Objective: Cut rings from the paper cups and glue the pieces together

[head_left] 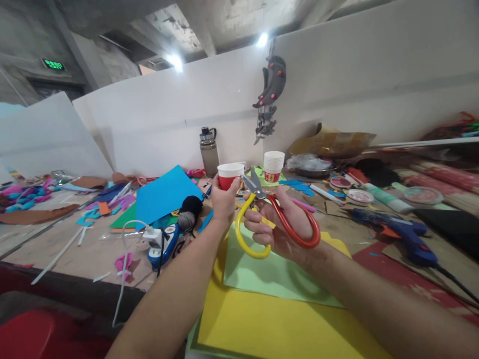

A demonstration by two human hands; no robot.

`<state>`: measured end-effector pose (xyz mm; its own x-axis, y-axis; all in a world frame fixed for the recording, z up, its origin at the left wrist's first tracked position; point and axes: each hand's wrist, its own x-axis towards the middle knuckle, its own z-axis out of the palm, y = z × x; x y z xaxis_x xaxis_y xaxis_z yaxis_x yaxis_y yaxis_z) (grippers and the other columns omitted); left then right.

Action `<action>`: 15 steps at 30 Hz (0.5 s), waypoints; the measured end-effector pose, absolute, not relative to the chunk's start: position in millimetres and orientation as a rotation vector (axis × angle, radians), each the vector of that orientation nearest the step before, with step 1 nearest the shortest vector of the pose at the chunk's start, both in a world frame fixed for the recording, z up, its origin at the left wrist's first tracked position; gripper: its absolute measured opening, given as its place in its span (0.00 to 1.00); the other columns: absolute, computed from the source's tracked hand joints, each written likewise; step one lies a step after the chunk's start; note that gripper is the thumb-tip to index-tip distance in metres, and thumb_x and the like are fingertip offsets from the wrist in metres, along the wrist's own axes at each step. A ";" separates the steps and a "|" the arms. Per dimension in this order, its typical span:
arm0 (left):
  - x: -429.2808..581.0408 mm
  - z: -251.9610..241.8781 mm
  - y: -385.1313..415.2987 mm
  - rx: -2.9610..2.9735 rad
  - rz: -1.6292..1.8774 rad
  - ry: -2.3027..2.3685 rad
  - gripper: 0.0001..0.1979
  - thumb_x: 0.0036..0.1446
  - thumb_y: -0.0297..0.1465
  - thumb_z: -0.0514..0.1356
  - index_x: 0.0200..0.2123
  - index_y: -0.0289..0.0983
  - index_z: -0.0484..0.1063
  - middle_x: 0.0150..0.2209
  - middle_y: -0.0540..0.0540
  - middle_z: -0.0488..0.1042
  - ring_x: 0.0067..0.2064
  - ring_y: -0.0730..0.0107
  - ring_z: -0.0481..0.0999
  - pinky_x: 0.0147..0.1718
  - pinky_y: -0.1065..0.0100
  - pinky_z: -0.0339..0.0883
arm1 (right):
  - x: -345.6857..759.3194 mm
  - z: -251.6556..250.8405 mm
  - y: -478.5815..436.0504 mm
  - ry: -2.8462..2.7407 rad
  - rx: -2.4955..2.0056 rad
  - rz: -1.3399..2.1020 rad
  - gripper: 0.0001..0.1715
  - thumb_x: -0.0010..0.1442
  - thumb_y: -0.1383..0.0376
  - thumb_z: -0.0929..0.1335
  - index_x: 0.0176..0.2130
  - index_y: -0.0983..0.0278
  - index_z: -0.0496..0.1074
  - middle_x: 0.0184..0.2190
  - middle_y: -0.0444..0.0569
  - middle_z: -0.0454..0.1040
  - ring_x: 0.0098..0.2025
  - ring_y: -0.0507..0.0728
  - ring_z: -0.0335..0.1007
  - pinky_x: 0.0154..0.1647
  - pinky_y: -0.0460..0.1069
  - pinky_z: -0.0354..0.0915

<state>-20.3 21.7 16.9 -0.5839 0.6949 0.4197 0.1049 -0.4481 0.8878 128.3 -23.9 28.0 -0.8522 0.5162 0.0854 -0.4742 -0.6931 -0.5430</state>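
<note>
Yellow sheet [262, 324] nearest, pale green sheet [262, 274] on top. Left hand [223, 200] wrapped round cup [230, 169], ahead of sheets. Scissors [259, 193] in right hand [275, 236], 2 blades parted beside cup. No cut visible (far side hidden); work looks barely begun. Cup stack [274, 162] behind.

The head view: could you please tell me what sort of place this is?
It is probably a craft workshop, judging by the scissors in the right hand, the coloured sheets and the glue gun lying toward the right.
</note>
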 end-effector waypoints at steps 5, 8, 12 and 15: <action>-22.4 16.9 21.4 1.189 2.113 1.441 0.21 0.46 0.35 0.68 0.45 0.38 0.72 0.43 0.43 0.75 0.43 0.66 0.74 0.43 0.67 0.67 | 127.5 28.1 -24.7 -0.713 -0.072 2.498 0.32 0.64 0.40 0.53 0.36 0.63 0.65 0.27 0.45 0.60 0.21 0.48 0.52 0.18 0.41 0.60; -23.0 14.6 23.7 1.194 2.123 1.453 0.21 0.46 0.35 0.67 0.44 0.38 0.72 0.42 0.43 0.75 0.41 0.66 0.74 0.42 0.67 0.67 | 126.6 28.0 -25.5 -0.682 -0.053 2.493 0.33 0.64 0.40 0.51 0.34 0.63 0.63 0.27 0.45 0.61 0.21 0.48 0.51 0.18 0.41 0.60; -22.6 13.3 25.3 1.116 2.137 1.429 0.19 0.47 0.35 0.66 0.44 0.37 0.71 0.42 0.43 0.75 0.40 0.68 0.74 0.42 0.68 0.67 | 125.9 28.9 -27.1 -0.717 -0.049 2.482 0.31 0.63 0.39 0.54 0.36 0.62 0.64 0.27 0.43 0.60 0.21 0.48 0.49 0.18 0.41 0.59; -22.8 14.4 24.2 1.104 2.122 1.317 0.22 0.47 0.36 0.67 0.46 0.38 0.71 0.43 0.44 0.76 0.42 0.68 0.75 0.43 0.68 0.68 | 127.2 30.9 -28.3 -0.765 -0.044 2.474 0.30 0.63 0.39 0.56 0.37 0.61 0.64 0.27 0.42 0.59 0.21 0.47 0.49 0.18 0.40 0.58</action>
<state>-22.8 24.2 14.4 -0.6033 0.6845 0.4093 0.0628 -0.4709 0.8800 127.2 -28.3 30.9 -0.8510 0.5101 0.1247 -0.4915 -0.6901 -0.5313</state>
